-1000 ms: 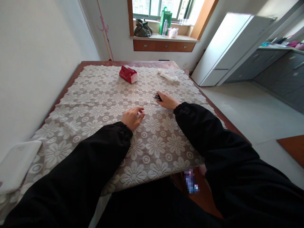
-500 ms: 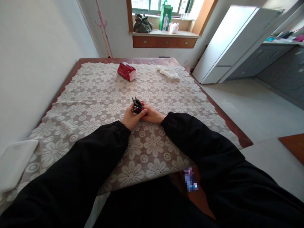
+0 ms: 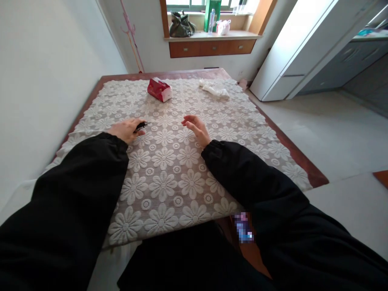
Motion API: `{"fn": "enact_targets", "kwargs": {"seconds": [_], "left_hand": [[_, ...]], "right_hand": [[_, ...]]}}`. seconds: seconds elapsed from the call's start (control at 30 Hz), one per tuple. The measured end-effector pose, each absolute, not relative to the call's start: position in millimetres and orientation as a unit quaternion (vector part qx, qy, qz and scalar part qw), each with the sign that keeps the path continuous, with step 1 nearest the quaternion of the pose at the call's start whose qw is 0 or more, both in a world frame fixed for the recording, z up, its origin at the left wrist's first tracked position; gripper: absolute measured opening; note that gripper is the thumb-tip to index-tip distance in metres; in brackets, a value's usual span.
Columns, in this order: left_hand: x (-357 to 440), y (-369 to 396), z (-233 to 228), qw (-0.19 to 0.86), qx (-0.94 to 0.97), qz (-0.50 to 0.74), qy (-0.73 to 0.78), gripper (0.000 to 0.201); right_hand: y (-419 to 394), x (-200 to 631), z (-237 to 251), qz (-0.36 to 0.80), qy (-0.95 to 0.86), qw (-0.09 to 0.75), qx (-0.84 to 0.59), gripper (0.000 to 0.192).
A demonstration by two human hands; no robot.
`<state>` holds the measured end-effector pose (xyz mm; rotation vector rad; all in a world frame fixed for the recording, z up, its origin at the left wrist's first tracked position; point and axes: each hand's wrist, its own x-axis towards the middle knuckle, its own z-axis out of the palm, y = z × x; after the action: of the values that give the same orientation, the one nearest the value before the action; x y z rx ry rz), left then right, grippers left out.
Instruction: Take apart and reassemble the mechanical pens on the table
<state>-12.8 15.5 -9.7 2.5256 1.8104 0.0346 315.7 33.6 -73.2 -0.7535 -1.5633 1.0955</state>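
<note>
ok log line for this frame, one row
left hand: shut on black pens, resting on lace tablecloth | right hand: open, empty | red tissue pack: far side, untouched

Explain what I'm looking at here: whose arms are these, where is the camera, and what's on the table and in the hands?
There is no machine: a person wearing a head camera looks down at their own arms in black sleeves. The left hand rests on the lace tablecloth and grips small dark objects, too small to identify. The right hand hovers open and empty. Farther back lie a red tissue pack and a crumpled white cloth. On the window ledge stand a dark bag and a green bag.
</note>
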Motion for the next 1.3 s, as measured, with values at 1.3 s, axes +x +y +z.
{"fn": "enact_targets", "kwargs": {"seconds": [1.3], "left_hand": [[142,-41,-19,0.199,0.682,0.551,0.437,0.074]], "right_hand": [[-24,314,-31,0.297,-0.865,0.314,-0.256,0.026]]}}
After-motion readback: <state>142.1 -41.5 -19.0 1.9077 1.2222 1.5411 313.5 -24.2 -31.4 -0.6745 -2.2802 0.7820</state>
